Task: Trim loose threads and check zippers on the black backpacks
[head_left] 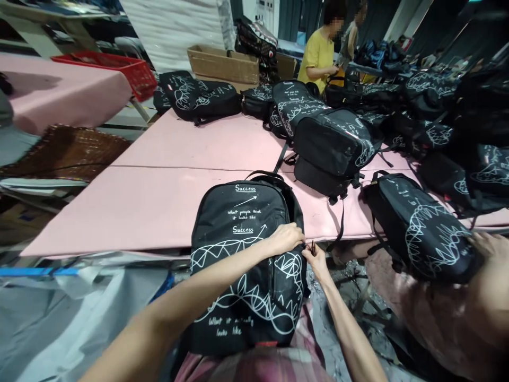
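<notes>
Near bkpk (248, 289) set at front edge of main tbl (139, 201), 2nd bkpk (421, 228) placed R, other bkpks (326, 146) piled behind & R, cardboard box (222, 66) set beyond far edge, side tbl (79, 95) placed L w/ crate (143, 80) behind

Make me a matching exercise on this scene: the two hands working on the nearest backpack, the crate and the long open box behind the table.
Column one
1. left hand
2. right hand
3. crate
4. long open box

Column two
A. pinching a small dark object
B. cardboard brown
C. on the front of the nearest backpack
D. red

Right pairs: 1-C, 2-A, 3-D, 4-B
</notes>
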`<action>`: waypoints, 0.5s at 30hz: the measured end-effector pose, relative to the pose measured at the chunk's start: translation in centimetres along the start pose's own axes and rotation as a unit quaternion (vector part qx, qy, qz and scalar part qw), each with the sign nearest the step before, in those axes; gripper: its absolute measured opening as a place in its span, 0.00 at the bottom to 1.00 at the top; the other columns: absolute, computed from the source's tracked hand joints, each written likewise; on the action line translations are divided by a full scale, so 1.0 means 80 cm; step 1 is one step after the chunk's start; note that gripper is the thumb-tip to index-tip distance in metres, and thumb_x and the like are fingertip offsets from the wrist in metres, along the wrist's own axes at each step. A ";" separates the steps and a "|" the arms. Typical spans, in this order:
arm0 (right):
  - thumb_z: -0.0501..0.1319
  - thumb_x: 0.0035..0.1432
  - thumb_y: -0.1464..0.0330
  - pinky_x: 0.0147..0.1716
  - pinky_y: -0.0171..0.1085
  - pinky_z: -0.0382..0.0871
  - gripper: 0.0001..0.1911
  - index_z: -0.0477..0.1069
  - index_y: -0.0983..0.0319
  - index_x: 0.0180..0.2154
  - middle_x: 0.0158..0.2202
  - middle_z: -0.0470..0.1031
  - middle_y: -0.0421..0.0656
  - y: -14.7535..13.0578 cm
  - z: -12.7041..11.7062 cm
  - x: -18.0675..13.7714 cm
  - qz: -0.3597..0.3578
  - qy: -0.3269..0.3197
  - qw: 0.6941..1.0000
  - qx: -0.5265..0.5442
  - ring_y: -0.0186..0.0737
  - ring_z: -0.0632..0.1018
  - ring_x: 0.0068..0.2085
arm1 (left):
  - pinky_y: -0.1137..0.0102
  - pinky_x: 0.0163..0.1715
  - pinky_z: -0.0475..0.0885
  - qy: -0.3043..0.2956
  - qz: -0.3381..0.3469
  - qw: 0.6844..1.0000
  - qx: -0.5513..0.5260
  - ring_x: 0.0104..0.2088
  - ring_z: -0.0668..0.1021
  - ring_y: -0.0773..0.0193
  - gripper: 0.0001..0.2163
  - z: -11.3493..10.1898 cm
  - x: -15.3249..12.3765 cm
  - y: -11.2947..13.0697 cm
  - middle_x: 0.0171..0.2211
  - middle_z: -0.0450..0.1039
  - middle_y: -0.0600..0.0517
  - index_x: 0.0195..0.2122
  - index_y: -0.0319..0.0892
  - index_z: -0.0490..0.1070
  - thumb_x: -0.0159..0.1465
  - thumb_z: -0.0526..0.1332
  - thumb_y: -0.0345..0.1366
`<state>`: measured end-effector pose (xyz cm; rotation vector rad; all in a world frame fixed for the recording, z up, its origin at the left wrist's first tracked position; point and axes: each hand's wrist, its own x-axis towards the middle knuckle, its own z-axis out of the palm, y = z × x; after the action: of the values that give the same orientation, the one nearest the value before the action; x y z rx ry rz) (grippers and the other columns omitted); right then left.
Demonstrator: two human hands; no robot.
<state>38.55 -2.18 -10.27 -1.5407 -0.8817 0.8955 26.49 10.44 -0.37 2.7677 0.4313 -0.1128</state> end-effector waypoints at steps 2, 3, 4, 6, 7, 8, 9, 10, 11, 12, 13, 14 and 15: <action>0.60 0.47 0.65 0.26 0.31 0.54 0.11 0.59 0.61 0.22 0.22 0.57 0.34 -0.010 0.006 -0.011 -0.008 0.012 1.000 0.010 0.31 0.59 0.25 | 0.69 0.35 0.70 -0.053 -0.013 0.998 0.028 0.39 0.77 0.58 0.09 -0.019 0.005 0.005 0.35 0.77 0.49 0.37 0.45 0.75 0.59 0.59 0.39; 0.60 0.47 0.65 0.26 0.31 0.54 0.11 0.58 0.61 0.22 0.22 0.56 0.34 -0.016 0.010 -0.015 -0.012 0.015 1.000 0.016 0.31 0.59 0.26 | 0.69 0.32 0.70 -0.071 -0.018 0.997 0.035 0.36 0.77 0.57 0.08 -0.028 0.005 0.007 0.32 0.77 0.49 0.34 0.44 0.76 0.57 0.61 0.40; 0.60 0.47 0.65 0.26 0.31 0.54 0.11 0.58 0.61 0.22 0.22 0.56 0.34 -0.023 0.013 -0.019 -0.016 0.015 1.000 0.021 0.31 0.59 0.26 | 0.69 0.31 0.69 -0.093 -0.024 0.994 0.043 0.33 0.78 0.57 0.07 -0.037 0.006 0.008 0.29 0.77 0.49 0.31 0.44 0.77 0.55 0.63 0.40; 0.60 0.47 0.66 0.26 0.31 0.54 0.11 0.58 0.61 0.22 0.22 0.56 0.34 -0.037 0.021 -0.025 -0.027 0.007 0.999 0.030 0.31 0.59 0.25 | 0.70 0.28 0.68 -0.135 -0.040 0.988 0.061 0.29 0.78 0.56 0.06 -0.052 0.005 0.011 0.24 0.76 0.48 0.25 0.42 0.76 0.50 0.66 0.39; 0.60 0.47 0.67 0.26 0.31 0.54 0.11 0.58 0.61 0.21 0.22 0.56 0.34 -0.043 0.025 -0.028 -0.035 -0.002 0.999 0.033 0.31 0.59 0.25 | 0.70 0.28 0.68 -0.154 -0.045 0.985 0.071 0.29 0.78 0.56 0.06 -0.058 0.004 0.014 0.23 0.76 0.47 0.23 0.42 0.76 0.47 0.68 0.38; 0.60 0.46 0.67 0.26 0.31 0.54 0.11 0.58 0.61 0.21 0.22 0.57 0.34 -0.049 0.028 -0.030 -0.045 -0.014 0.998 0.033 0.31 0.59 0.25 | 0.70 0.28 0.68 -0.170 -0.046 0.981 0.083 0.29 0.78 0.56 0.06 -0.062 0.002 0.017 0.23 0.76 0.47 0.22 0.41 0.76 0.44 0.69 0.36; 0.60 0.46 0.68 0.27 0.32 0.54 0.10 0.58 0.61 0.21 0.23 0.58 0.34 -0.055 0.031 -0.032 -0.057 -0.026 0.998 0.028 0.31 0.60 0.26 | 0.70 0.28 0.68 -0.179 -0.043 0.978 0.098 0.29 0.78 0.55 0.06 -0.066 -0.001 0.022 0.23 0.76 0.46 0.21 0.41 0.75 0.43 0.70 0.35; 0.60 0.46 0.69 0.27 0.32 0.55 0.10 0.58 0.61 0.21 0.23 0.59 0.35 -0.059 0.033 -0.033 -0.068 -0.035 0.997 0.019 0.31 0.61 0.26 | 0.71 0.28 0.68 -0.182 -0.037 0.976 0.115 0.29 0.78 0.56 0.06 -0.069 -0.007 0.027 0.23 0.76 0.46 0.21 0.40 0.75 0.43 0.70 0.33; 0.60 0.46 0.70 0.27 0.32 0.55 0.09 0.59 0.61 0.21 0.24 0.60 0.35 -0.063 0.035 -0.035 -0.077 -0.040 0.996 0.007 0.31 0.62 0.26 | 0.71 0.28 0.68 -0.178 -0.027 0.975 0.131 0.30 0.78 0.56 0.04 -0.071 -0.014 0.034 0.24 0.76 0.45 0.22 0.40 0.75 0.45 0.68 0.32; 0.60 0.46 0.70 0.28 0.32 0.56 0.08 0.60 0.61 0.22 0.24 0.61 0.36 -0.066 0.036 -0.036 -0.081 -0.041 0.996 -0.005 0.32 0.63 0.27 | 0.71 0.29 0.68 -0.171 -0.016 0.974 0.148 0.30 0.78 0.57 0.01 -0.073 -0.023 0.040 0.25 0.76 0.45 0.23 0.39 0.75 0.48 0.66 0.30; 0.59 0.46 0.70 0.28 0.32 0.56 0.06 0.61 0.61 0.23 0.24 0.62 0.36 -0.068 0.036 -0.038 -0.081 -0.039 0.996 -0.014 0.32 0.64 0.27 | 0.71 0.28 0.68 -0.158 -0.004 0.974 0.162 0.30 0.78 0.57 0.02 -0.074 -0.032 0.045 0.26 0.76 0.44 0.25 0.39 0.75 0.51 0.63 0.29; 0.58 0.47 0.70 0.29 0.32 0.57 0.04 0.63 0.61 0.24 0.24 0.63 0.36 -0.071 0.037 -0.039 -0.079 -0.037 0.996 -0.022 0.33 0.64 0.27 | 0.70 0.28 0.68 -0.134 0.004 0.976 0.174 0.30 0.78 0.58 0.04 -0.075 -0.040 0.048 0.27 0.76 0.44 0.26 0.38 0.75 0.54 0.60 0.29; 0.57 0.48 0.70 0.29 0.32 0.57 0.02 0.64 0.61 0.25 0.24 0.63 0.36 -0.073 0.038 -0.039 -0.078 -0.035 0.996 -0.029 0.33 0.65 0.28 | 0.70 0.28 0.68 -0.107 0.012 0.977 0.187 0.30 0.77 0.58 0.06 -0.077 -0.047 0.046 0.29 0.76 0.44 0.28 0.37 0.75 0.56 0.58 0.29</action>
<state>34.05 -2.93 -4.63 -1.4746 -1.0720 0.8197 24.19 8.17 7.04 3.0774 0.3503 -0.5322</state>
